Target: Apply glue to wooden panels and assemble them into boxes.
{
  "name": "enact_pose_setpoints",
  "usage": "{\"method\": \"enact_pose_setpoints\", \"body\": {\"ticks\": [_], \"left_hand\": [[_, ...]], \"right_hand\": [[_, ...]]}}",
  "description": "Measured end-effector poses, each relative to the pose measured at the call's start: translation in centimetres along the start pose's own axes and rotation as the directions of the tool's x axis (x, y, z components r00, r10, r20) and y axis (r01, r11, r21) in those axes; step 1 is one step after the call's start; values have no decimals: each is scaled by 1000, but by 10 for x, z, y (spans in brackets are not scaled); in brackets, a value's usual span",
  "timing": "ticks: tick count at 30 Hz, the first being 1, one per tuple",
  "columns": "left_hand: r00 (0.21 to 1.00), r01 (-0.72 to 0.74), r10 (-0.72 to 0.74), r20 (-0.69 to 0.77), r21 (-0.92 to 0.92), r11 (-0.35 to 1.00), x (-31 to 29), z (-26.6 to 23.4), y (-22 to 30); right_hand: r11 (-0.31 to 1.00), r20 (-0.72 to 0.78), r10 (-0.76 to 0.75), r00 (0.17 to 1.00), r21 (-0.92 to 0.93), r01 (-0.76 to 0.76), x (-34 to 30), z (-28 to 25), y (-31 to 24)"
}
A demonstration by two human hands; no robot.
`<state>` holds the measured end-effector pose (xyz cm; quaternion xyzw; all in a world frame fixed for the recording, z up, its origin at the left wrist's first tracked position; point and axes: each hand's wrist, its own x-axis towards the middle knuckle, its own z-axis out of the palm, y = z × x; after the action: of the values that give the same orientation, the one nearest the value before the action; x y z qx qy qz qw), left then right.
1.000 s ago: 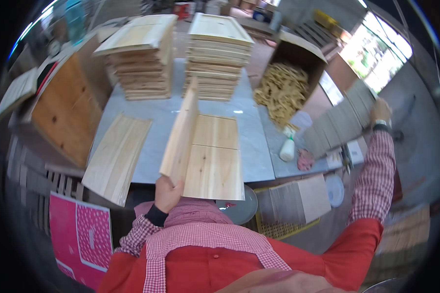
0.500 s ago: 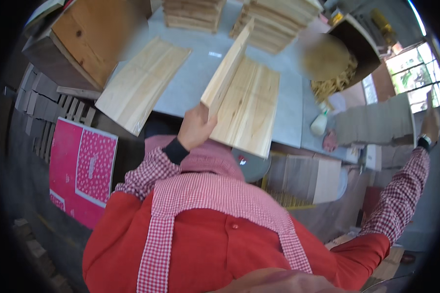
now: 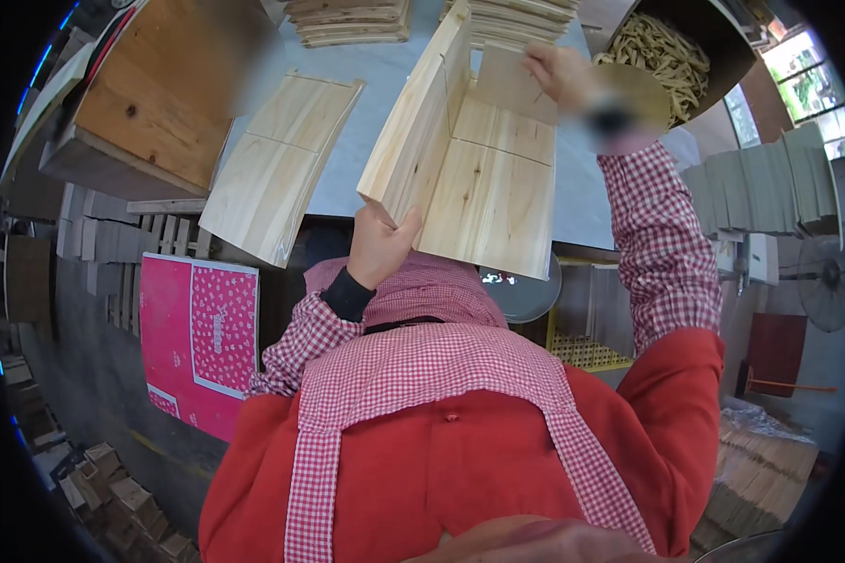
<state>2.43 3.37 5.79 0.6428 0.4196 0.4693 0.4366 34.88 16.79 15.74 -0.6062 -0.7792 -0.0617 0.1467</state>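
Observation:
My left hand [image 3: 382, 246] is closed round the near end of a pale wooden board [image 3: 408, 145], which stands tilted on its long edge. Beside it, a second wooden board [image 3: 499, 197] lies flat with a groove across its face. My right hand [image 3: 561, 73] pinches a thin grey-brown panel [image 3: 514, 86] by its right edge. This panel stands over the far part of the flat board, close to the upright one; whether it sits in the groove I cannot tell. Another grooved wooden board [image 3: 277, 169] lies to the left on the pale table [image 3: 347, 178].
Stacked wooden boards [image 3: 347, 21] stand at the back. A box [image 3: 732, 47] of pale curled strips [image 3: 662, 56] is at the far right, with a row of thin grey panels [image 3: 760, 183] below it. At left are a wooden box [image 3: 164, 94] and pink printed cardboard [image 3: 192, 342].
My right hand has come from the far right to the boards, bringing the thin panel with it. My left hand still grips the upright board, which has tilted somewhat left.

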Motion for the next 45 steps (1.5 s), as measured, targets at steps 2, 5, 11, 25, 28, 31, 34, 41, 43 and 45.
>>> {"method": "enact_pose_setpoints", "body": {"ticks": [2, 5, 11, 25, 28, 31, 34, 41, 43, 45], "left_hand": [[1000, 23, -23, 0, 13, 1000, 2, -1, 2], [999, 51, -51, 8, 2, 999, 6, 0, 5], [985, 171, -167, 50, -93, 981, 11, 1, 2], [966, 255, -254, 50, -27, 967, 14, 1, 8], [964, 263, -262, 40, -23, 965, 17, -3, 6], [964, 267, -267, 16, -36, 963, 22, -9, 5], [967, 253, -253, 30, -4, 967, 26, -12, 7], [958, 278, -279, 70, 20, 960, 21, -2, 12], [957, 276, -278, 83, 44, 960, 19, 0, 13], [961, 255, -261, 89, 76, 964, 16, 1, 14]], "right_hand": [[1000, 18, 8, 1000, -1, -8, 4, 6, 7], [938, -74, 8, 997, -346, -33, 4, 4, 26], [931, -48, 172, 984, -319, -178, 17, 9, 53], [956, -112, -26, 993, -295, -8, 32, 32, 74], [965, -53, 6, 999, -261, -20, 39, 25, 63], [975, -2, 34, 999, -219, -33, 49, 17, 49], [985, 39, 56, 998, -167, -49, 58, 11, 37], [982, 17, 169, 985, -88, -167, 62, 20, 44], [983, -4, 158, 987, -90, -158, 60, 23, 51], [985, -34, 131, 991, -105, -134, 59, 26, 58]]}}
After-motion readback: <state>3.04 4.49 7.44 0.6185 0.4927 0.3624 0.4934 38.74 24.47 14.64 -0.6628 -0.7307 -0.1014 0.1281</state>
